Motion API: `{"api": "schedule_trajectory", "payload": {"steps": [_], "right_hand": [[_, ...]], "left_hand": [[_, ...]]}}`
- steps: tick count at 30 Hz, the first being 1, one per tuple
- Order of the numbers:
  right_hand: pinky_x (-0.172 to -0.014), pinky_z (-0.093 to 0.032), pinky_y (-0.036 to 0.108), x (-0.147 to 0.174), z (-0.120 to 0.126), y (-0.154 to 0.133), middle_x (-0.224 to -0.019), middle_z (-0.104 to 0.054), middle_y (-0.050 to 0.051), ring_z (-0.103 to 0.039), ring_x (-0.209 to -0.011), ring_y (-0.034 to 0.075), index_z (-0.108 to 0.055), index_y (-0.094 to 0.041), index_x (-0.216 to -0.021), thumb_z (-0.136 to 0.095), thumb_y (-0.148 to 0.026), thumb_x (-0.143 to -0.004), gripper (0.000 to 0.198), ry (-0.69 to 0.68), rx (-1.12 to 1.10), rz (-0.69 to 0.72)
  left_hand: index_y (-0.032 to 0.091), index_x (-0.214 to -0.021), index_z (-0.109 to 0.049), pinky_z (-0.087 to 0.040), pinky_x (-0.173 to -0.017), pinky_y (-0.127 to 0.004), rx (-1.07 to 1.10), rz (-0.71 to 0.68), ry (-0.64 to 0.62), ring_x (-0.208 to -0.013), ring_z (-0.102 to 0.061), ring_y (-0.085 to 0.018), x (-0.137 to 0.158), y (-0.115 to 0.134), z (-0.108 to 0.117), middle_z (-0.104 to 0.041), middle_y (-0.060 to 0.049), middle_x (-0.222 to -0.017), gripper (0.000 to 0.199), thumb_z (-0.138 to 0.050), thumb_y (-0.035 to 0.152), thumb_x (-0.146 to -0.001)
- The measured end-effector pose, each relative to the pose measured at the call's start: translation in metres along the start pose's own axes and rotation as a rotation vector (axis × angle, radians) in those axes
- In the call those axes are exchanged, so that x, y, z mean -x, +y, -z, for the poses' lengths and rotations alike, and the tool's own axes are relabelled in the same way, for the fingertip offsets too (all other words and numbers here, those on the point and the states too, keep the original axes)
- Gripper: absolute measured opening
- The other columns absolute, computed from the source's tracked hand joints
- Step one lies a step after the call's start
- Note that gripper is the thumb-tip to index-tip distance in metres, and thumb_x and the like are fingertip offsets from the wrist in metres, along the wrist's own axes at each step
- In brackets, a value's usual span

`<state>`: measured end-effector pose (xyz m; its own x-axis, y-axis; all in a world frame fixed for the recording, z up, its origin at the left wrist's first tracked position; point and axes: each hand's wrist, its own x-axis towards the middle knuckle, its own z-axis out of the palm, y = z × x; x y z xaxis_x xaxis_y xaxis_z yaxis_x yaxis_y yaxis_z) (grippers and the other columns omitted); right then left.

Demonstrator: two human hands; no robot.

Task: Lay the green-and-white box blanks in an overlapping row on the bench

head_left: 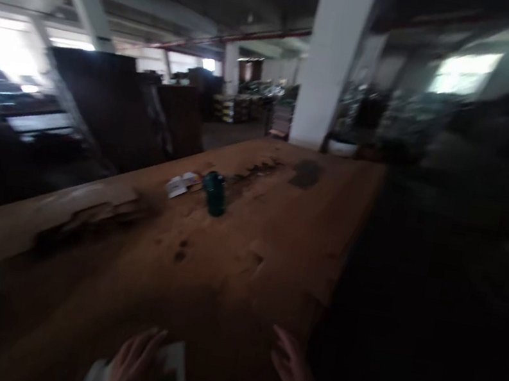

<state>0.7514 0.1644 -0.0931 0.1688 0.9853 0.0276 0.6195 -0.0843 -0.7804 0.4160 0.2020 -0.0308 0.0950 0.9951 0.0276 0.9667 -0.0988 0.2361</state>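
Note:
My left hand (134,365) rests at the bottom edge of the view on a pale flat object (174,365), maybe a sanding pad or cloth, lying on a large brown wooden slab (233,258). The picture is blurred and I cannot tell whether the fingers grip the object. My right hand (295,370) hovers near the slab's right edge with its fingers spread and nothing in it. Farther up the slab a dark green bottle (215,193) lies beside a small white packet (180,184).
A white pillar (332,60) stands beyond the slab's far end. Dark upright boards (116,109) lean at the left. The right side is very dark, and cluttered goods (250,102) fill the far hall. Dark stains (306,173) mark the slab.

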Motion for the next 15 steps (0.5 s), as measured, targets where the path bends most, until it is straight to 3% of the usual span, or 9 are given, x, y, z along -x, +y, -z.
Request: {"api": "schedule_trajectory", "payload": {"steps": [2, 6, 8, 10, 12, 15], "right_hand": [[-0.082, -0.056, 0.039, -0.004, -0.016, 0.002, -0.119, -0.065, 0.013, -0.064, -0.106, 0.025, -0.051, -0.02, -0.129, -0.038, -0.05, -0.086, 0.054, -0.056, -0.061, 0.014], [-0.081, -0.055, 0.045, -0.026, -0.009, 0.005, -0.088, -0.073, 0.013, -0.07, -0.085, 0.03, -0.059, -0.015, -0.123, -0.039, -0.057, -0.083, 0.061, -0.24, -0.001, -0.075], [-0.084, -0.054, 0.043, -0.04, -0.013, 0.0, -0.096, -0.073, 0.015, -0.068, -0.094, 0.031, -0.066, -0.018, -0.112, -0.033, -0.058, -0.087, 0.059, -0.339, 0.002, -0.076], [-0.09, -0.052, 0.04, -0.042, -0.033, -0.011, -0.114, -0.069, 0.014, -0.063, -0.108, 0.029, -0.067, -0.019, -0.113, -0.024, -0.057, -0.091, 0.061, -0.419, -0.067, -0.031], [-0.098, -0.047, 0.04, -0.028, -0.064, -0.026, -0.132, -0.059, 0.013, -0.054, -0.122, 0.027, -0.06, -0.02, -0.126, -0.021, -0.057, -0.092, 0.063, -0.478, -0.113, 0.06], [-0.109, -0.032, 0.051, 0.005, -0.112, -0.044, -0.152, -0.035, 0.008, -0.028, -0.14, 0.03, -0.047, -0.026, -0.139, -0.029, -0.06, -0.09, 0.063, -0.496, -0.02, 0.206]], "left_hand": [[0.026, -0.116, -0.063, -0.043, -0.098, -0.038, -0.01, -0.029, 0.015, -0.111, -0.054, -0.023, 0.006, 0.002, 0.002, -0.062, -0.003, -0.119, 0.037, -0.042, 0.019, -0.087], [0.023, -0.096, -0.067, -0.043, -0.093, -0.034, -0.052, 0.108, -0.1, -0.103, -0.052, -0.021, 0.004, 0.026, 0.017, -0.063, -0.004, -0.106, 0.023, -0.047, 0.016, -0.086], [0.022, -0.091, -0.067, -0.043, -0.09, -0.034, -0.063, 0.185, -0.186, -0.102, -0.052, -0.021, -0.004, 0.035, 0.023, -0.063, -0.004, -0.102, 0.019, -0.049, 0.02, -0.088], [0.022, -0.089, -0.068, -0.042, -0.087, -0.034, -0.053, 0.235, -0.249, -0.101, -0.053, -0.02, -0.011, 0.037, 0.026, -0.064, -0.003, -0.101, 0.017, -0.051, 0.023, -0.088], [0.023, -0.087, -0.068, -0.041, -0.085, -0.033, -0.049, 0.281, -0.276, -0.1, -0.053, -0.02, -0.014, 0.037, 0.024, -0.063, -0.002, -0.101, 0.016, -0.052, 0.025, -0.088], [0.024, -0.085, -0.067, -0.04, -0.083, -0.034, -0.087, 0.324, -0.251, -0.1, -0.052, -0.021, -0.014, 0.034, 0.018, -0.063, -0.001, -0.1, 0.015, -0.053, 0.027, -0.088]]}}
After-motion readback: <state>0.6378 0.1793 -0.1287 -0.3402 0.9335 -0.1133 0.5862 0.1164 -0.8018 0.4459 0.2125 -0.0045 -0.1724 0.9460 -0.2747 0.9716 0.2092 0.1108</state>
